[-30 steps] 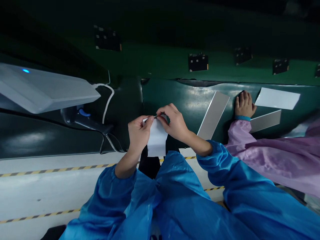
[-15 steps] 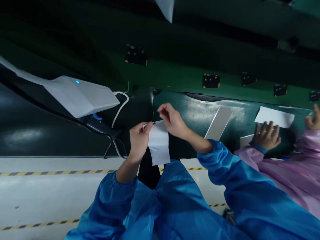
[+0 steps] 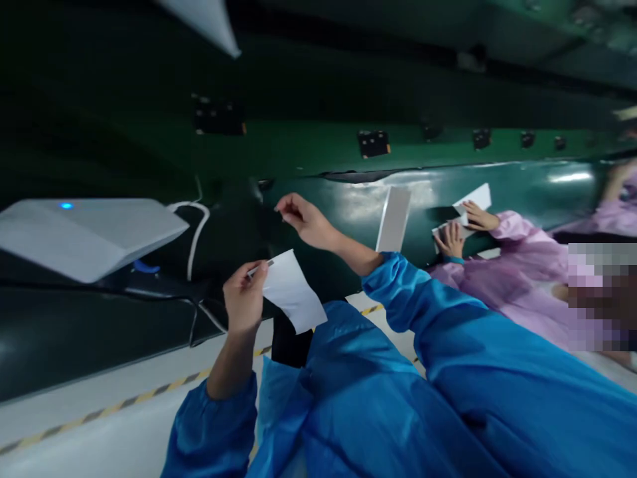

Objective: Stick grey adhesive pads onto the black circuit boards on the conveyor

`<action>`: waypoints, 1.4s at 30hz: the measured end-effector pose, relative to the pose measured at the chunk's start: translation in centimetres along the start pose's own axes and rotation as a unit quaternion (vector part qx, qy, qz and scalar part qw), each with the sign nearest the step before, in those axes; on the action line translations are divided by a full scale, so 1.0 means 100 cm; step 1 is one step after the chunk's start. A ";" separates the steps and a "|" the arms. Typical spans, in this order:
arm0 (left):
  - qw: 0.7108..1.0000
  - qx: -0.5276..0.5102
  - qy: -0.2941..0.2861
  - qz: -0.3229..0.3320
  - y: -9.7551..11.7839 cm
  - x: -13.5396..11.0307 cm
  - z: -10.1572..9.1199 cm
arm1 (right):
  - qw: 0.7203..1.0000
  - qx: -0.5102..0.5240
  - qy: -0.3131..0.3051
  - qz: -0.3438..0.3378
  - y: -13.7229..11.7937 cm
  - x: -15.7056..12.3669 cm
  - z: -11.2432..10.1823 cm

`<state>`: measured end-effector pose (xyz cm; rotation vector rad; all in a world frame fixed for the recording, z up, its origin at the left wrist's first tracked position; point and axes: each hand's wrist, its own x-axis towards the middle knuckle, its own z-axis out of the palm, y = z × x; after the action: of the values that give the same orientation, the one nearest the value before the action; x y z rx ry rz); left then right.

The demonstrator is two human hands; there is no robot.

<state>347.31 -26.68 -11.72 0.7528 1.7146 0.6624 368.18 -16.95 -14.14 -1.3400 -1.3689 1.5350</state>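
My left hand [image 3: 243,300] is closed in a pinch on a corner of a white sheet of paper [image 3: 292,287]. The sheet hangs slightly curled over my lap. A small dark strip [image 3: 270,263] shows on it beside my thumb. Above and to the right of the sheet, apart from it, my right hand [image 3: 309,222] is raised with thumb and fingertips pressed together. Anything between those fingertips is too small to make out.
On the left stands a white device [image 3: 94,232] with a blue light and a white cable [image 3: 198,232]. A flat grey panel [image 3: 395,218] lies right of my right hand. Dark circuit boards [image 3: 374,143] line the green strip. A co-worker's hands [image 3: 452,240] touch white pieces.
The view has turned to the right. My right hand has moved up and away from the sheet, which now tilts to the right in my left hand. The co-worker's hands have come together.
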 end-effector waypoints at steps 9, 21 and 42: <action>0.975 0.103 -0.180 0.082 0.052 -0.027 0.081 | 0.925 0.201 0.295 0.133 -0.027 -0.166 -0.061; 0.776 0.350 -0.512 0.116 0.069 -0.195 0.202 | 0.826 0.270 0.490 0.062 -0.075 -0.442 -0.056; 0.483 0.500 -0.603 0.391 -0.172 -0.662 0.467 | 0.579 0.268 0.770 -0.011 0.033 -0.992 -0.139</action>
<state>403.25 -85.60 4.35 2.1881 0.0896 -0.5109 406.29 -106.76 8.78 -1.4338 0.2360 0.1794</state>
